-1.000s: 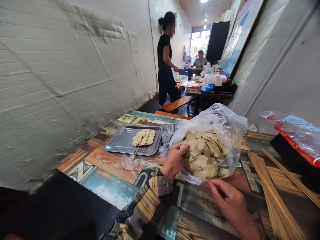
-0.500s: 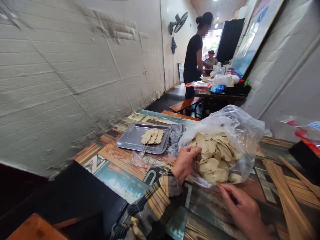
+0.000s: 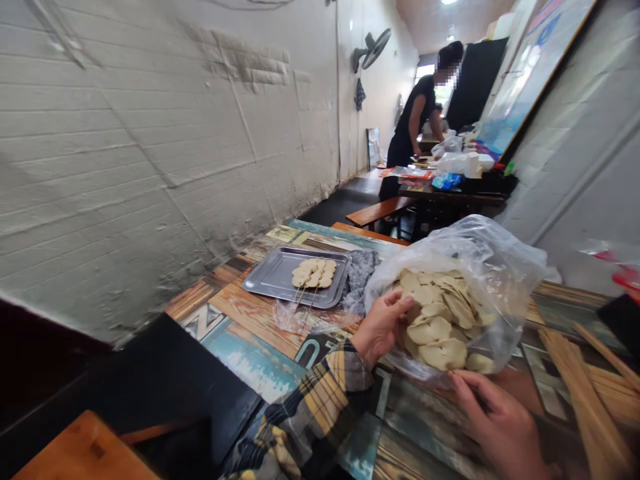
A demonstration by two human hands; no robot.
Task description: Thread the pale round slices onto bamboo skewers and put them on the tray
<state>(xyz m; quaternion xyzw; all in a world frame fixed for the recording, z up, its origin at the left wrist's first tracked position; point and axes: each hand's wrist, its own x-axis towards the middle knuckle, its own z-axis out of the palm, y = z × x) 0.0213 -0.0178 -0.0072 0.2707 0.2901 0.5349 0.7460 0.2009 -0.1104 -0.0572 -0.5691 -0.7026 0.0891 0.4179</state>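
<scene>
A clear plastic bag (image 3: 517,267) lies open on the table, holding a heap of flat, pale beige food slices (image 3: 443,327). My left hand (image 3: 383,327) is closed at the heap's left side, thumb and fingers pinching slices; its fingertips are partly hidden. At the bag's near edge, my right hand (image 3: 500,417) pinches what looks like the end of a thin skewer, whose length is hidden among the slices. Left of the bag, a metal tray (image 3: 267,275) carries skewered slices (image 3: 315,273), their sticks extending over the near rim.
A bundle of bamboo skewers (image 3: 575,380) lies on the right of the patterned table (image 3: 240,350). Grey crumpled material (image 3: 361,270) sits between tray and bag. Farther back, a person in dark clothes (image 3: 413,120) leans over another cluttered table, near a wooden bench (image 3: 380,210).
The view has shifted slightly, moving the scene rightward in the picture. Both hands keep about the same places at the bag. The person behind has bent farther over the other table.
</scene>
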